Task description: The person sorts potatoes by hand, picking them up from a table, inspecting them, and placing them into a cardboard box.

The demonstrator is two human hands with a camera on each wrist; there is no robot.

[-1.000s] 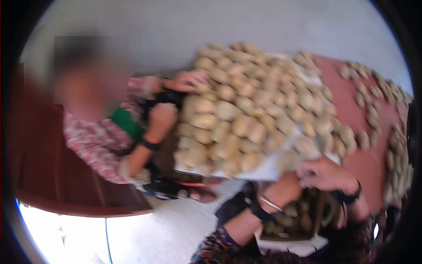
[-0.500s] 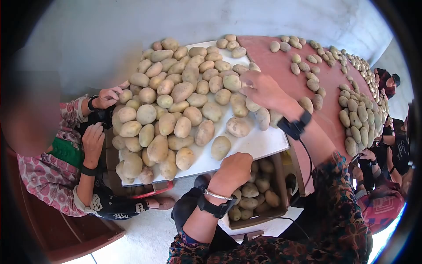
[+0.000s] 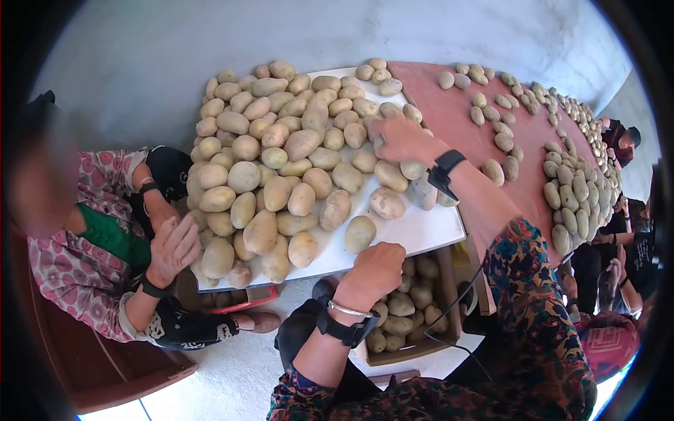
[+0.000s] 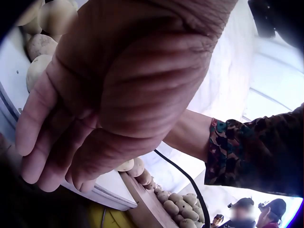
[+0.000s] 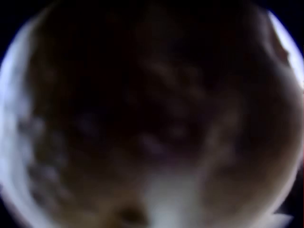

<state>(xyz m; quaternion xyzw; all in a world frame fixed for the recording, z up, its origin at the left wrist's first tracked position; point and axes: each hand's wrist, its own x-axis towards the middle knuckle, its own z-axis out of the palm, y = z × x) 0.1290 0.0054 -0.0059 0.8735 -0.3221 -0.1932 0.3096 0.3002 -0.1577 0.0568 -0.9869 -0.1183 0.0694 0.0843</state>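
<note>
Many potatoes lie heaped on a white board. My left hand hangs at the board's front edge, just below a single potato. In the left wrist view that hand has loosely bent fingers with nothing between them. My right hand reaches palm down over potatoes at the right side of the heap; its fingertips are partly hidden, and whether it grips one cannot be told. The right wrist view is dark and blurred.
Below the board stands a crate with several potatoes. A reddish table adjoins the board, bearing more potatoes. On the left sits a person, hands by the heap. More people are at the far right. A cable hangs near my right arm.
From together over the crate, my hands have parted; the right reached out over the heap, the left stays by the edge. The person on the left has drawn a hand back from the potatoes.
</note>
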